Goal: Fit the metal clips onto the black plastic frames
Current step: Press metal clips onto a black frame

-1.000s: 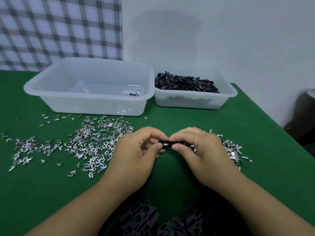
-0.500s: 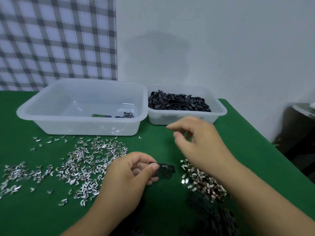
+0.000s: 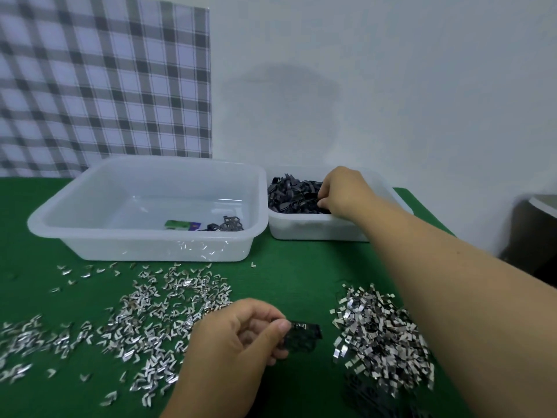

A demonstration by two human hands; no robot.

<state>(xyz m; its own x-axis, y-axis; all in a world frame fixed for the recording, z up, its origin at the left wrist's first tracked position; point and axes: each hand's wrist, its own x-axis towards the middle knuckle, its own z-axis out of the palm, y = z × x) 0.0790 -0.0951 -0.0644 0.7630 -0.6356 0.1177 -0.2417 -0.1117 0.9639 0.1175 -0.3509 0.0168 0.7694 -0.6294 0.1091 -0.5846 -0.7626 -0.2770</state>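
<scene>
Crosswise, black frame, rightward from left fingers

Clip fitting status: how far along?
Early. Done: only a few frames lie in the large tub. In hand: left hand pinches one black frame; right hand reaches into the heap of frames in the small tub. Left: that heap, plus two piles of metal clips.

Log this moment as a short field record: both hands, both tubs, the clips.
Left hand: pinches one black plastic frame
Right hand: fingers down in the pile of black frames; grip unclear
Small white plastic tub: holds that pile
Large white plastic tub: a few dark frames, green packet
Metal clips: two loose heaps, either side of the held frame
</scene>
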